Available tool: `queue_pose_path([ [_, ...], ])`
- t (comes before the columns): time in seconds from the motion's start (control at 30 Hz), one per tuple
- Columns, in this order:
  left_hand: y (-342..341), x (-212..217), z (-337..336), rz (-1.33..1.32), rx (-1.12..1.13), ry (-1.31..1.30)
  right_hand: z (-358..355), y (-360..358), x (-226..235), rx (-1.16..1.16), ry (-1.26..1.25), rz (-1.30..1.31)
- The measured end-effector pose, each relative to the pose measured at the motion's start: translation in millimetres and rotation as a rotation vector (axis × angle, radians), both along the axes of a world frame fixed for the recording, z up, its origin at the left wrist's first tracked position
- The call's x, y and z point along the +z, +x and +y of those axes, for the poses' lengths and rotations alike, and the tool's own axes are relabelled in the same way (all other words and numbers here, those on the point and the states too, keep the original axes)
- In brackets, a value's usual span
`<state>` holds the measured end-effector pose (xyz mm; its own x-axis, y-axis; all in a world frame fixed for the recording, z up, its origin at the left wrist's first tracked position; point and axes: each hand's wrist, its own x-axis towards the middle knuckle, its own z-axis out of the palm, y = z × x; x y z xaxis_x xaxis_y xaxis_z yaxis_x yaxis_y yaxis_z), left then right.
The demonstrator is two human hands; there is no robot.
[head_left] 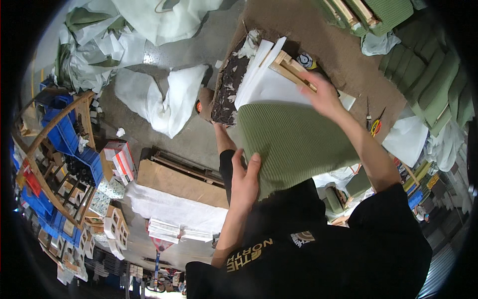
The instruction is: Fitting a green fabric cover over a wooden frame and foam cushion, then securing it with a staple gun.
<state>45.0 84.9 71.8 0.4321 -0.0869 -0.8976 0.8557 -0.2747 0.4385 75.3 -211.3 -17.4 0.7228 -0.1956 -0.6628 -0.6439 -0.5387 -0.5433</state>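
A green ribbed cushion panel (298,142) lies tilted in front of me. Its near left corner is in my left hand (245,182), the thumb on top and the fingers curled round the edge. Beyond the far edge, my right hand (321,94) reaches over slightly blurred, its fingers at the end of a wooden strip frame (289,67). Whether those fingers grip the wood I cannot tell. White foam sheets (256,72) lie under the frame, next to the panel's far left side.
Scissors with yellow and red handles (376,127) and a tape roll (306,61) lie on the brown work surface (338,55). Green cushion pieces (428,74) are stacked at right. White wadding (167,99) covers part of the floor at left, near blue crates (62,132).
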Motion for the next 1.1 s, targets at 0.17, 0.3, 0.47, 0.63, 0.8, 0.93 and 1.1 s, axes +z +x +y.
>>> queue_pose_path([
  [0.17, 63, 54, -35, -0.187, -0.61, 0.167, 48, 12, 117, 0.32, 0.501, -0.065],
  [0.3, 52, 48, -39, -0.672, -0.666, 0.265, 48, 5, 116, 0.335, 0.3, -0.263],
  [0.47, 50, 30, -47, -0.645, -0.503, 0.157, 71, 14, 100, 0.101, 0.26, -0.385],
  [0.63, 57, 12, -41, -0.815, -0.435, 0.198, 104, 23, 97, 0.137, 0.03, -0.501],
  [0.8, 72, 0, -37, -0.743, -0.299, 0.144, 111, 40, 84, 0.237, -0.055, -0.615],
  [0.93, 78, 0, -32, -0.701, -0.277, 0.169, 100, 45, 77, 0.299, -0.07, -0.644],
  [1.1, 69, 15, -20, -1.004, -0.469, 0.283, 101, 45, 77, 0.305, 0.016, -0.686],
])
